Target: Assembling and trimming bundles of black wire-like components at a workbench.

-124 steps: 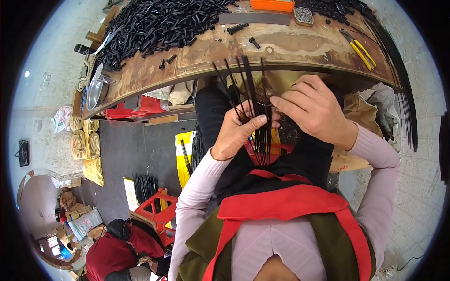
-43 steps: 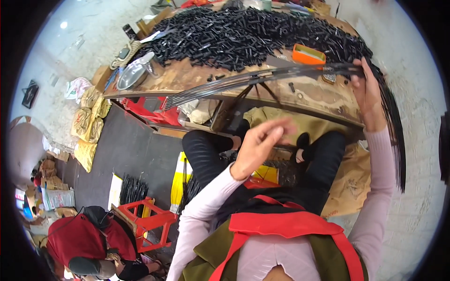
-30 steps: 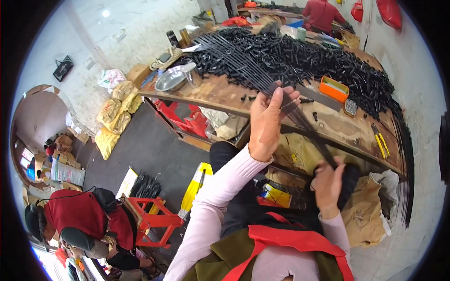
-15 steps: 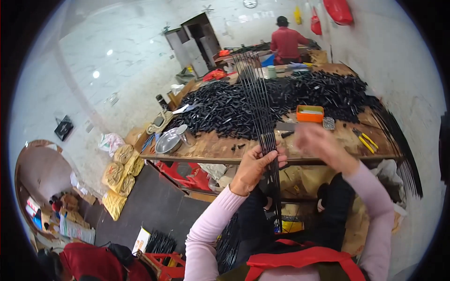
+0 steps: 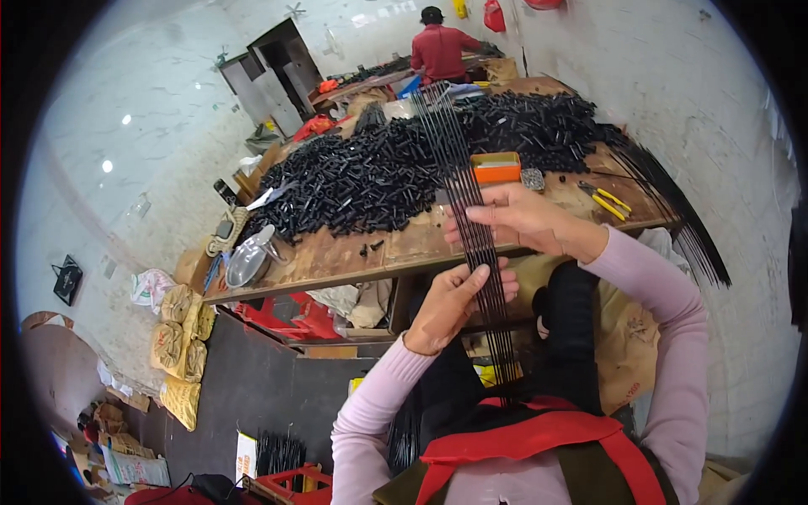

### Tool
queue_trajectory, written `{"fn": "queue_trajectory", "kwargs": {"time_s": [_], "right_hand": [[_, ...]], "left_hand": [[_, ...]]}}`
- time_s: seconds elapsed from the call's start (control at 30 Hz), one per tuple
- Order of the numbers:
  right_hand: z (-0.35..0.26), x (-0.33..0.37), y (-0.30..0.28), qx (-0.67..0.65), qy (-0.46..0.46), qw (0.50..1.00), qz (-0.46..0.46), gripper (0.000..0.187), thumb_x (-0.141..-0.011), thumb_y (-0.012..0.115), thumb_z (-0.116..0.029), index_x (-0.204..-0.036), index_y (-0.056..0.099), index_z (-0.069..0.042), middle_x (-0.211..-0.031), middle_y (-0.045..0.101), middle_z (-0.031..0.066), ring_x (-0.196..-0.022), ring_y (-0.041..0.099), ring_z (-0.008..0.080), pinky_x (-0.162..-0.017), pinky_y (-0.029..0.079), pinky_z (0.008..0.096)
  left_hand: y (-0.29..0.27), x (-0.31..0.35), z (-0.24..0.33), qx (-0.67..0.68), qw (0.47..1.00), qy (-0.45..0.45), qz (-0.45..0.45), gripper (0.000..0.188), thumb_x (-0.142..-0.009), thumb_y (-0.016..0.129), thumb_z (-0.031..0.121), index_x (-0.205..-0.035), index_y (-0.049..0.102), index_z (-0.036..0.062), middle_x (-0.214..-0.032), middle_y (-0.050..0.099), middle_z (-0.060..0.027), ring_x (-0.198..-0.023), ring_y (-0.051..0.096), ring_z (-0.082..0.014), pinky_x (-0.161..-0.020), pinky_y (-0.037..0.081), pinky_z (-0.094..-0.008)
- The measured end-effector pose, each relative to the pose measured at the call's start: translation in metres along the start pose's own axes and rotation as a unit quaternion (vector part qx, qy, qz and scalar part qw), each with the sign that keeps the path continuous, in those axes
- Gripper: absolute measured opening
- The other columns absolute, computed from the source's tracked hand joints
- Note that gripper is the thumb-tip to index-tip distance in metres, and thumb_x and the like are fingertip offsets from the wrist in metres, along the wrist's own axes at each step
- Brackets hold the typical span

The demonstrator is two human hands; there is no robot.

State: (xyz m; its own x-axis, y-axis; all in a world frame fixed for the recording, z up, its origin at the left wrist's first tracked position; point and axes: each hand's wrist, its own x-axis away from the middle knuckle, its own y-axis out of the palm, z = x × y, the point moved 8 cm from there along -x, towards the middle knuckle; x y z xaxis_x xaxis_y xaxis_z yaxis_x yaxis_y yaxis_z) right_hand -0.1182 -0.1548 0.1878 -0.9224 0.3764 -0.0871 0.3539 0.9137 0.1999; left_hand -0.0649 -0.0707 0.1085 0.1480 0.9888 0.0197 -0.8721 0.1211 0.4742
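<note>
A bundle of long, thin black rods (image 5: 447,143) stands tilted in front of me, its upper ends over the table and its lower ends near my lap. My left hand (image 5: 454,303) is closed round it just below the table's front edge, with the thumb across the rods. Higher up, my right hand (image 5: 523,220) grips the same bundle between thumb and fingers. Behind the rods, a large heap of short black tube-like pieces (image 5: 353,177) covers much of the wooden table (image 5: 328,252).
An orange box (image 5: 496,168), a small clear container (image 5: 533,179) and yellow-handled pliers (image 5: 608,202) lie on the right. More black rods (image 5: 686,219) overhang the right edge. A metal bowl (image 5: 249,259) stands at the left corner. A co-worker in red (image 5: 440,52) sits beyond.
My right hand has come left from above the table edge and taken hold of the rods above my left hand. The view has shifted, so the table appears further left and higher.
</note>
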Motion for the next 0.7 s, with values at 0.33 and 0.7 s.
{"fn": "queue_trajectory", "kwargs": {"time_s": [0.33, 0.7], "right_hand": [[-0.037, -0.042, -0.084, 0.027, -0.143, 0.984, 0.104, 0.048, -0.104, 0.042, -0.04, -0.123, 0.058, 0.001, -0.117, 0.066, 0.0125, -0.112, 0.061, 0.0227, -0.102, 0.046, 0.036], [0.155, -0.012, -0.077, -0.219, 0.128, 0.966, 0.045, 0.068, -0.095, 0.042, -0.063, -0.131, 0.053, -0.006, -0.119, 0.065, 0.0122, -0.113, 0.06, 0.0237, -0.101, 0.046, 0.0415]], "left_hand": [[-0.02, -0.056, 0.075, -0.073, 0.995, 0.064, 0.028, 0.03, -0.097, 0.059, 0.015, -0.118, 0.056, -0.0072, -0.106, 0.068, -0.0185, -0.096, 0.07, -0.0259, -0.087, 0.06, -0.0391], [-0.036, -0.032, 0.018, -0.255, 0.958, 0.108, 0.077, 0.021, -0.091, 0.068, 0.017, -0.098, 0.07, -0.0024, -0.09, 0.071, -0.0071, -0.074, 0.066, -0.0105, -0.068, 0.053, -0.024]]}}
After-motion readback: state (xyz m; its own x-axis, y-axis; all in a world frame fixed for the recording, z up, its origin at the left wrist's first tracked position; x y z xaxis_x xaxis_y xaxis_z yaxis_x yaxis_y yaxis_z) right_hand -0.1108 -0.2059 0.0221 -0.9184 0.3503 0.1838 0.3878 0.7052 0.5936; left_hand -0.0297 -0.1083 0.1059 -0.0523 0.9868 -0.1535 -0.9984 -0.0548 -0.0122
